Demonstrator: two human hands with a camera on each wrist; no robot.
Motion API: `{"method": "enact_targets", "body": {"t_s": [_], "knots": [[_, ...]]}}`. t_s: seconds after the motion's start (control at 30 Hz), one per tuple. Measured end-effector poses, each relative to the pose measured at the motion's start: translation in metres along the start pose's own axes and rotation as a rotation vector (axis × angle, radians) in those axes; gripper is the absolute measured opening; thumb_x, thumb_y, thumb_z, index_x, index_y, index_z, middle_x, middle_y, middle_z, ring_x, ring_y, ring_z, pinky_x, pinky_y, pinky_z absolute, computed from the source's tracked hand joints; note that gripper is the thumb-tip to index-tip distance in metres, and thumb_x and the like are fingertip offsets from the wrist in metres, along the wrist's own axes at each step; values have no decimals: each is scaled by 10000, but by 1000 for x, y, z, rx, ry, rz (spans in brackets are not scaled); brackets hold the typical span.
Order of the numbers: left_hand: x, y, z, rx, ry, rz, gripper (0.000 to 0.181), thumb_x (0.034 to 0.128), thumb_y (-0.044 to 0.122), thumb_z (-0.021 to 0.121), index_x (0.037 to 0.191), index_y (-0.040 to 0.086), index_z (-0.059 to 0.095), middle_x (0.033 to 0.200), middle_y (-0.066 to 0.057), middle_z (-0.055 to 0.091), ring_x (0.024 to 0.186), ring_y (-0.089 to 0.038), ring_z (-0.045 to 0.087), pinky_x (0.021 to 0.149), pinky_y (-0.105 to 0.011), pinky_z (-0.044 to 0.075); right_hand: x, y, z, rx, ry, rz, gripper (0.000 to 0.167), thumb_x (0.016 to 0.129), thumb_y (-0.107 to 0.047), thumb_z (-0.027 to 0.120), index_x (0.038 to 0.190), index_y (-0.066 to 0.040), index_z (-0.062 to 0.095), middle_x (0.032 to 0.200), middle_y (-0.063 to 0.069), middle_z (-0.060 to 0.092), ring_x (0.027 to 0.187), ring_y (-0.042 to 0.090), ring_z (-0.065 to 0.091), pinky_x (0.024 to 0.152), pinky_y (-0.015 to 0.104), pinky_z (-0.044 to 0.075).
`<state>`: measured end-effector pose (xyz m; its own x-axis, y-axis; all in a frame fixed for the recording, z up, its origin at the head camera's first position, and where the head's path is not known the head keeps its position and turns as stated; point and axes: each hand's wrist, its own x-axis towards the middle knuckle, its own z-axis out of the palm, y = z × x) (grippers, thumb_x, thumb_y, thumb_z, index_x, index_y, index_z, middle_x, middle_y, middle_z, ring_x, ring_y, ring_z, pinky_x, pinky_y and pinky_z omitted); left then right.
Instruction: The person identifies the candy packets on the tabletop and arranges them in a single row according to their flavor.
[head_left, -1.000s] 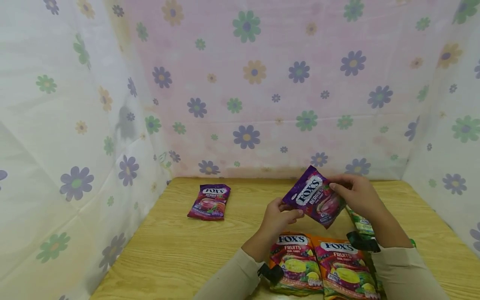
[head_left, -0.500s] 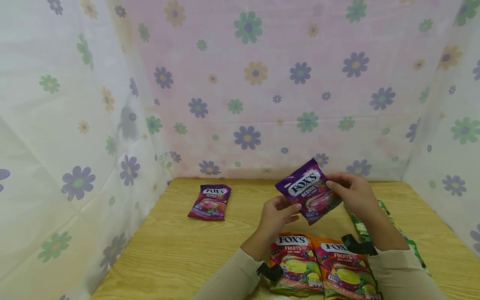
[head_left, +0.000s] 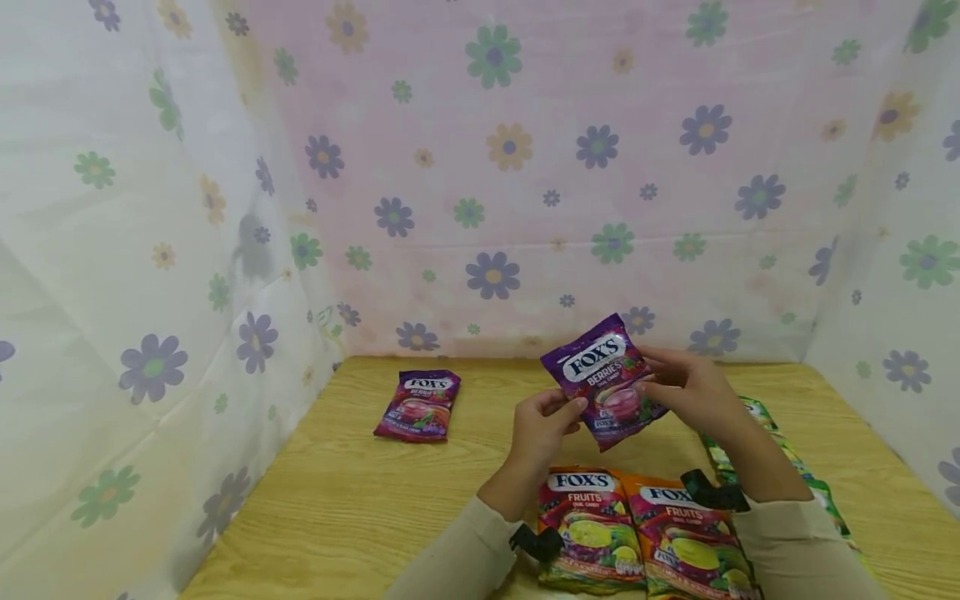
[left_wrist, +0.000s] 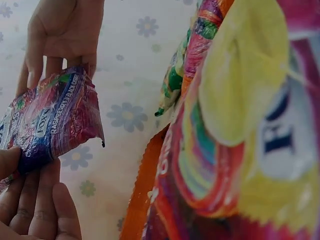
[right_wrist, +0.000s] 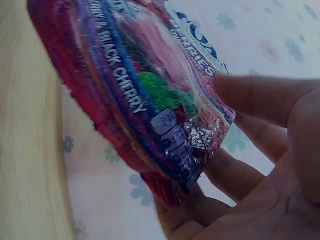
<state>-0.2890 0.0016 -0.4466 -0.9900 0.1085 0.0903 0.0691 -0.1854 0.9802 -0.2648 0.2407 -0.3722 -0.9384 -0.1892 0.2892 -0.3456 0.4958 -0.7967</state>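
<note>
A purple Fox's Berries candy bag [head_left: 606,379] is held up above the table, tilted, its printed front towards the head camera. My left hand [head_left: 542,427] pinches its lower left edge, thumb in front and fingers behind. On the opposite edge, my right hand [head_left: 692,392] grips it with the thumb over the front. The right wrist view shows the bag [right_wrist: 135,85] close up, with the right thumb on its face and the other fingers behind. In the left wrist view both hands meet at the bag [left_wrist: 55,120].
Another purple Berries bag [head_left: 418,406] lies at the table's left. Two orange Fox's Fruits bags [head_left: 588,529] lie side by side in front, partly under the wrists. Several green bags [head_left: 795,458] lie at the right, partly hidden by the right arm. Flowered cloth [head_left: 487,192] surrounds the wooden table [head_left: 337,500].
Both hands have moved the held bag a little to the left, and it has turned so that its lettering sits closer to level. The bags on the table have stayed put.
</note>
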Motion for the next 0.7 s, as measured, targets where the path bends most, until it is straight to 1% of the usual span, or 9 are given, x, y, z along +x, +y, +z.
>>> {"method": "enact_targets", "body": {"t_s": [0.07, 0.13, 0.27, 0.43, 0.53, 0.63, 0.7], "knots": [[1, 2, -2, -5, 9, 15, 316, 919, 324, 801, 1130, 89, 781, 1068, -61, 783, 903, -175, 743, 818, -326, 628, 1, 1, 1, 17, -35, -26, 619, 1015, -214, 685, 1582, -161, 443, 1475, 274, 558, 1216, 460, 653, 864, 408, 627], [1, 5, -5, -2, 9, 25, 324, 924, 332, 796, 1137, 88, 780, 1072, -66, 782, 906, -181, 749, 818, -324, 626, 2, 1, 4, 55, -64, -35, 656, 1010, -175, 687, 1602, -176, 405, 1474, 272, 557, 1192, 442, 669, 862, 386, 627], [2, 11, -12, 29, 10, 28, 325, 927, 360, 788, 1141, 116, 784, 1078, -49, 780, 921, -194, 761, 819, -321, 622, 3, 0, 8, 93, -87, -33, 696, 1007, -144, 685, 1622, -191, 361, 1447, 276, 574, 1141, 395, 701, 841, 348, 630], [3, 19, -23, 76, 12, 35, 325, 920, 368, 795, 1129, 121, 789, 1064, -53, 780, 917, -200, 764, 809, -321, 623, 6, 0, 16, 102, -86, -21, 726, 1000, -161, 697, 1631, -208, 341, 1431, 279, 585, 1123, 383, 712, 833, 357, 632], [4, 24, -29, 111, 10, 55, 338, 918, 383, 795, 1137, 126, 789, 1063, -49, 781, 910, -200, 765, 803, -313, 622, 8, 1, 22, 106, -73, -8, 728, 996, -179, 706, 1628, -232, 348, 1435, 256, 592, 1134, 386, 709, 832, 358, 632], [6, 28, -36, 152, 17, 82, 341, 922, 390, 789, 1138, 125, 789, 1062, -46, 781, 909, -195, 764, 800, -309, 622, 11, 1, 28, 97, -43, 18, 697, 990, -235, 721, 1606, -251, 396, 1424, 225, 608, 1152, 387, 699, 831, 373, 634], [6, 31, -41, 175, 21, 99, 351, 929, 387, 783, 1141, 107, 786, 1061, -60, 780, 907, -201, 764, 798, -317, 625, 12, 0, 33, 90, -17, 50, 663, 978, -292, 736, 1573, -224, 453, 1411, 204, 623, 1166, 389, 689, 843, 393, 633]]}}
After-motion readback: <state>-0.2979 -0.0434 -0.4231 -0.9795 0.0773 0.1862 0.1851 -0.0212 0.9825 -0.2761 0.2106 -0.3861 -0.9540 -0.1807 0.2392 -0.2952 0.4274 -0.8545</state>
